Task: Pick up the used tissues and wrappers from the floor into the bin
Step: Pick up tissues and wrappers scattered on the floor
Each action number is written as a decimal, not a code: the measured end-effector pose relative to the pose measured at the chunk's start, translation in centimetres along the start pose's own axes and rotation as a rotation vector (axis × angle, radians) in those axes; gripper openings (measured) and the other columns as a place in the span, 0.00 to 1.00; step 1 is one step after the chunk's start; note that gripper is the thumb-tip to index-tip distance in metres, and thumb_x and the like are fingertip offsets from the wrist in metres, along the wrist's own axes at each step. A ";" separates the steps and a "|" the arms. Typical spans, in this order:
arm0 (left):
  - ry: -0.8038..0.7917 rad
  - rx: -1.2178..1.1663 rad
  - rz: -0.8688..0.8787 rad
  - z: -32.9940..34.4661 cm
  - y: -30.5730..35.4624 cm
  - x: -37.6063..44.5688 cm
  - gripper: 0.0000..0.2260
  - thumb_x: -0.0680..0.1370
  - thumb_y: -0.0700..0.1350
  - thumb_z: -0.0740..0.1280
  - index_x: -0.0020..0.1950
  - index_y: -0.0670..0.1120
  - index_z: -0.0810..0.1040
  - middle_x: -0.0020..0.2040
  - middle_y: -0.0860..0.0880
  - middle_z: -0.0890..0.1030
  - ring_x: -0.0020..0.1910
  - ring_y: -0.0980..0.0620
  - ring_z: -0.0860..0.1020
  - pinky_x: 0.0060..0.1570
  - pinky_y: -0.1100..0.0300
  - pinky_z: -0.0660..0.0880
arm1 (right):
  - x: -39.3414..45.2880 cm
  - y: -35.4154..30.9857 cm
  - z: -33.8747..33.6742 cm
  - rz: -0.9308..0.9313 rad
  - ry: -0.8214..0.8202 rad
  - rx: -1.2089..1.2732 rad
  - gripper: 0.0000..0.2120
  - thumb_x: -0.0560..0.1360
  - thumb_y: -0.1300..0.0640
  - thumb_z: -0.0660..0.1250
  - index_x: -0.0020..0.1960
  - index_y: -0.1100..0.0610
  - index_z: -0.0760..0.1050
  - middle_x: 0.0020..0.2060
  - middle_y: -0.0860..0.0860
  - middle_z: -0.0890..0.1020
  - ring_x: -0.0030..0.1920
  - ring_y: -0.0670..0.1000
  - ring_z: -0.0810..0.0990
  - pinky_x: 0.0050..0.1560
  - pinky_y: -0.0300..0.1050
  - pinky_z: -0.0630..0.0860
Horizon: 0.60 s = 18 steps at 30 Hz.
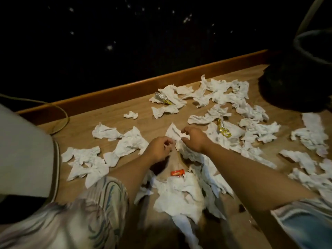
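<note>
Looking down through the head camera, I see a wood-grain floor (pixel 111 108) littered with crumpled white tissues (pixel 221 94), thin and creased, some balled tight, others lying in flat torn sheets. Both of my bare hands reach over one peaked tissue (pixel 173 132) at the middle of the floor. My left hand (pixel 159 149) sits at its near left edge with the fingers curled in; whether they pinch the paper or only touch it I cannot tell. My right hand (pixel 195 141) hovers over the same tissue with fingers bent and slightly spread, thumb low, the tips close to the paper without a clear grip. A shiny orange wrapper (pixel 177 172) lies flat between my forearms, just beside a broad rumpled tissue. A glossy yellow wrapper (pixel 223 127) rests among tissues to the right, and a crinkled silver-and-yellow wrapper (pixel 161 98) lies partly tucked under a tissue near the orange-brown wooden skirting (pixel 136 87). The bin (pixel 305 72) stands at the far right, dark and round, lined with a black bag that bulges over its sides; its inside is too dark to show any contents. A pale rounded object (pixel 23 151) fills the left edge, with a yellowish cable (pixel 62 112) looping behind it.
</note>
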<state>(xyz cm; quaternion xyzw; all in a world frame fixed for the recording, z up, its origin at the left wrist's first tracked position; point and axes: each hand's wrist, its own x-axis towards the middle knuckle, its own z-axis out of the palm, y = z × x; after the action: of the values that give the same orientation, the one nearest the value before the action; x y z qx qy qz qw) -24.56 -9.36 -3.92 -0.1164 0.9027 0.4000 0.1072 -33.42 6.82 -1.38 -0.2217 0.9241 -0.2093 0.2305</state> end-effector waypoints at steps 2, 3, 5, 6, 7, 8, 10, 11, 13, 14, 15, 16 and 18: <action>0.005 0.014 0.037 0.6 0.1 -1.5 0.10 0.77 0.40 0.68 0.58 0.46 0.80 0.58 0.48 0.80 0.51 0.51 0.79 0.55 0.58 0.76 | -1.5 0.7 0.1 -0.032 -0.023 -0.072 0.18 0.78 0.51 0.64 0.66 0.54 0.72 0.63 0.56 0.76 0.63 0.58 0.74 0.62 0.51 0.72; 0.001 0.037 0.050 1.2 0.2 -2.3 0.10 0.77 0.40 0.68 0.58 0.46 0.80 0.58 0.48 0.80 0.50 0.51 0.79 0.54 0.58 0.76 | -2.3 1.1 0.2 -0.050 -0.021 -0.105 0.18 0.78 0.51 0.64 0.67 0.54 0.72 0.63 0.57 0.77 0.63 0.57 0.74 0.61 0.50 0.72; 0.011 0.097 0.081 2.4 0.0 -4.0 0.09 0.77 0.41 0.66 0.56 0.48 0.80 0.57 0.48 0.79 0.49 0.50 0.80 0.54 0.55 0.77 | -3.9 1.9 0.6 -0.084 -0.014 -0.146 0.18 0.78 0.52 0.64 0.67 0.55 0.72 0.61 0.57 0.78 0.62 0.57 0.74 0.60 0.50 0.73; 0.023 0.126 0.102 3.2 -0.2 -4.9 0.08 0.77 0.42 0.65 0.54 0.49 0.81 0.56 0.49 0.78 0.49 0.50 0.79 0.54 0.55 0.77 | -4.8 2.4 0.9 -0.094 -0.019 -0.151 0.18 0.78 0.52 0.64 0.67 0.55 0.72 0.62 0.57 0.77 0.63 0.57 0.74 0.60 0.50 0.73; 0.032 0.153 0.126 4.0 -0.4 -5.9 0.07 0.78 0.43 0.65 0.52 0.49 0.81 0.54 0.50 0.77 0.51 0.50 0.78 0.55 0.55 0.75 | -5.8 2.9 1.4 -0.098 -0.029 -0.155 0.18 0.78 0.52 0.64 0.67 0.55 0.72 0.62 0.57 0.77 0.63 0.57 0.73 0.60 0.50 0.72; 0.045 0.174 0.150 4.9 -0.7 -7.0 0.06 0.78 0.44 0.65 0.51 0.50 0.80 0.53 0.50 0.77 0.53 0.49 0.77 0.57 0.54 0.73 | -6.8 3.4 2.0 -0.098 -0.043 -0.167 0.18 0.78 0.52 0.64 0.67 0.55 0.72 0.63 0.57 0.76 0.64 0.57 0.73 0.61 0.51 0.72; 0.073 0.219 0.156 6.8 -0.8 -9.5 0.10 0.78 0.53 0.64 0.54 0.51 0.79 0.55 0.50 0.76 0.60 0.47 0.73 0.63 0.51 0.68 | -8.9 4.4 3.1 -0.121 -0.068 -0.216 0.19 0.79 0.49 0.62 0.67 0.54 0.71 0.64 0.56 0.75 0.65 0.57 0.72 0.63 0.51 0.71; 0.083 0.249 0.135 7.7 -0.7 -10.8 0.16 0.77 0.60 0.62 0.58 0.52 0.78 0.60 0.51 0.75 0.64 0.47 0.70 0.68 0.50 0.63 | -9.9 4.9 3.8 -0.140 -0.078 -0.240 0.21 0.79 0.47 0.62 0.68 0.54 0.70 0.65 0.56 0.74 0.66 0.57 0.71 0.64 0.51 0.70; 0.072 0.331 0.092 9.3 -0.5 -13.4 0.32 0.70 0.74 0.58 0.66 0.56 0.73 0.74 0.52 0.64 0.75 0.47 0.58 0.74 0.47 0.45 | -11.9 5.7 5.4 -0.179 -0.104 -0.289 0.29 0.78 0.38 0.59 0.73 0.53 0.65 0.72 0.55 0.66 0.72 0.56 0.63 0.69 0.53 0.64; 0.038 0.390 0.080 9.9 -0.6 -14.4 0.40 0.65 0.79 0.55 0.70 0.58 0.68 0.78 0.54 0.56 0.78 0.47 0.50 0.73 0.42 0.36 | -12.7 6.2 6.2 -0.203 -0.121 -0.316 0.33 0.77 0.34 0.56 0.75 0.51 0.60 0.76 0.53 0.59 0.76 0.55 0.56 0.73 0.55 0.58; -0.014 0.441 0.067 10.5 -0.8 -15.2 0.47 0.60 0.82 0.54 0.74 0.59 0.62 0.80 0.55 0.48 0.79 0.48 0.42 0.70 0.36 0.31 | -13.3 6.6 7.2 -0.232 -0.140 -0.340 0.37 0.75 0.30 0.52 0.78 0.49 0.54 0.78 0.51 0.52 0.78 0.53 0.49 0.75 0.56 0.52; -0.062 0.462 0.051 11.0 -1.1 -15.8 0.53 0.57 0.84 0.53 0.77 0.59 0.56 0.80 0.56 0.42 0.78 0.48 0.36 0.69 0.31 0.31 | -13.7 7.0 8.0 -0.263 -0.159 -0.364 0.40 0.74 0.27 0.50 0.79 0.47 0.48 0.79 0.50 0.45 0.78 0.52 0.42 0.76 0.57 0.46; -0.126 0.433 0.007 11.9 -2.3 -16.7 0.60 0.53 0.84 0.55 0.79 0.58 0.47 0.78 0.58 0.35 0.75 0.50 0.28 0.69 0.29 0.34 | -14.2 7.8 9.5 -0.314 -0.188 -0.411 0.43 0.72 0.24 0.48 0.79 0.45 0.40 0.78 0.48 0.37 0.77 0.51 0.33 0.75 0.57 0.38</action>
<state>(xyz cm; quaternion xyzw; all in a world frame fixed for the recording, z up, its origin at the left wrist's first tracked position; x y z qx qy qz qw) -6.84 0.05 -8.56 -0.0624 0.9595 0.2036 0.1846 -19.64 17.64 -8.07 -0.4228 0.8761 -0.0290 0.2300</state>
